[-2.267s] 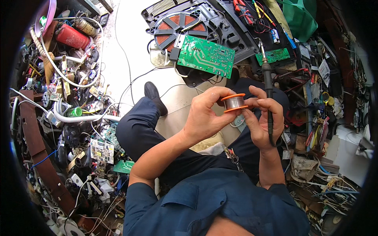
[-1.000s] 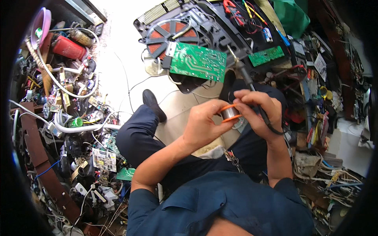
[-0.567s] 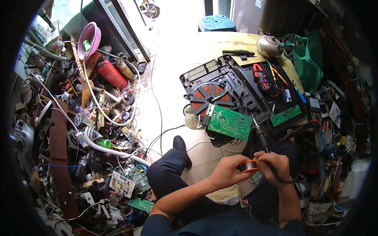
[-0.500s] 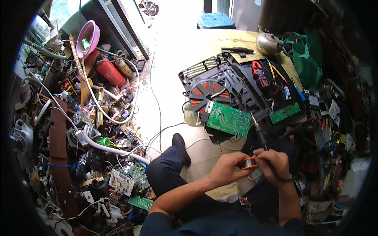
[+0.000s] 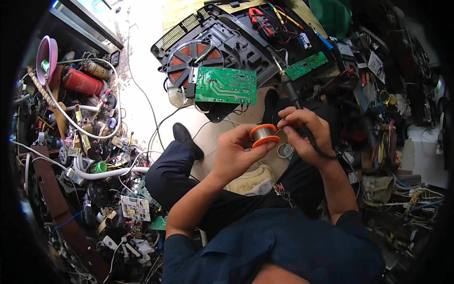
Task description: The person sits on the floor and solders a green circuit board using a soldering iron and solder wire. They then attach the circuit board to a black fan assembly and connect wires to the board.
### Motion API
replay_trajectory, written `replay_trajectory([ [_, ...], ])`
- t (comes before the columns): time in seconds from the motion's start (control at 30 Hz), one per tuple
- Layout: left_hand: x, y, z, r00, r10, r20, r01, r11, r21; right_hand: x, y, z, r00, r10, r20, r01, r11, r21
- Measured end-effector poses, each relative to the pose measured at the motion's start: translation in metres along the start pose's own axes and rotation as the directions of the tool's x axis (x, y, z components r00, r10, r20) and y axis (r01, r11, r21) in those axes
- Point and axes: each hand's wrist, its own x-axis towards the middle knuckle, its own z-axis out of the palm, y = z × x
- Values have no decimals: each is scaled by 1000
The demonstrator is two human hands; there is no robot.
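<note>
My left hand (image 5: 240,150) grips a spool of solder wire (image 5: 265,135), silvery with orange rims, between thumb and fingers. Close on its right, my right hand (image 5: 307,137) is closed around a soldering iron (image 5: 292,90). The iron's metal tip points up and away, toward the black housing. My right thumb and fingertips also pinch near the spool's edge; whether they hold the wire's end is too small to tell. Beyond my hands, a green circuit board (image 5: 227,85) lies over an open induction cooker (image 5: 236,42) with a copper coil (image 5: 195,61).
A smaller green board (image 5: 306,66), a red clamp meter (image 5: 261,21) and test leads lie at the table's right. Heaped parts, cables and a red fire extinguisher (image 5: 84,82) crowd the left. More clutter is piled at right. A grey cable (image 5: 142,90) crosses the floor.
The view has tilted down, so the table sits higher and further left. Both hands are raised, still with the spool and iron, and the spool shows more fully.
</note>
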Motion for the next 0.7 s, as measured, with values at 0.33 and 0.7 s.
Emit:
replay_trajectory([
  [0.33, 4, 5, -5, 999, -37, 38, 47, 949, -313, -4, 8, 2, 975, 134, -179, -87, 964, 251],
  [0.7, 14, -16, -8, 976, -180, 122, 207, 941, -268, -1, 25, -38, 909, 169, -380, -40, 945, 326],
])
